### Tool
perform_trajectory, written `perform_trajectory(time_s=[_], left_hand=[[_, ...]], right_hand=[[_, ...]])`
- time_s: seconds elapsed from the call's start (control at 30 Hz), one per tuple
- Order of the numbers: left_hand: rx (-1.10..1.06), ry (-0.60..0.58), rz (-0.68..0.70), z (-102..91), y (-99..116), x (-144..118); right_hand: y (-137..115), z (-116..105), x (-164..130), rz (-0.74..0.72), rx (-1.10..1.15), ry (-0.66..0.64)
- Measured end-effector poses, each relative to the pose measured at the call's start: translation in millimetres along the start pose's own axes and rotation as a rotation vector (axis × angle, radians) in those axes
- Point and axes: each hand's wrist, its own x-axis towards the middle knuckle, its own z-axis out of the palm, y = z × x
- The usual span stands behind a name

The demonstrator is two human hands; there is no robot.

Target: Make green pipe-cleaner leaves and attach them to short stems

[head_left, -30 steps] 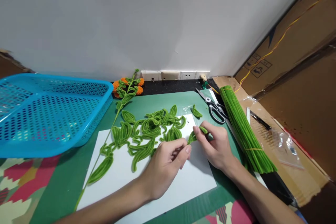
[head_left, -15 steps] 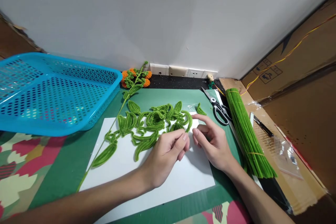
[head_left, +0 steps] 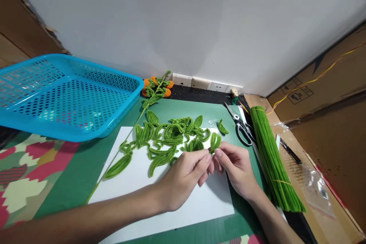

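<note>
Desk's a dark green cutting mat [head_left: 183, 108] pushed up against a plain white wall [head_left: 183, 23], with a white paper sheet [head_left: 183, 202] on top and cardboard off to the right. The blue perforated plastic basket [head_left: 61, 95] sits at the left; can't make out anything in it. Both hands meet over the sheet: left hand [head_left: 183, 179] and right hand [head_left: 237, 167] each pinch the stem end of a small looped green pipe-cleaner leaf [head_left: 214, 142], held upright just beside the pile of finished green leaves [head_left: 171, 137]. Scissors [head_left: 241, 126] and a bundle of green pipe cleaners [head_left: 271, 156] lie to the right.
</note>
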Motion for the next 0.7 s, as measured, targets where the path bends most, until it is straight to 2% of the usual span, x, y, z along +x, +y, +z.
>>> perform_trajectory(time_s=[0.2, 0.33, 0.43, 0.5, 0.6, 0.7], left_hand=[[0.29, -0.156, 0.02, -2.4, 2.7, -2.5], [0.542, -0.227, 0.114, -0.5, -0.3, -5.7], [0.635, -0.247, 0.207, 0.6, -3.0, -6.6], [0.637, -0.231, 0.213, 0.3, -3.1, -5.6], [0.632, -0.241, 0.182, -1.5, -3.3, -2.3], [0.61, -0.254, 0.152, -3.4, -5.0, 1.2]], right_hand=[[4.3, 3.1, 2.7, 0.084, 0.177, 0.073], [4.9, 3.4, 6.0, 0.139, 0.228, 0.058], [1.5, 5.8, 9.5, 0.107, 0.206, 0.089], [-1.9, 7.2, 11.3, 0.052, 0.197, 0.093], [-4.3, 5.8, 12.8, -0.029, 0.104, 0.095], [-2.7, -1.6, 14.6, -0.145, -0.245, 0.213]])
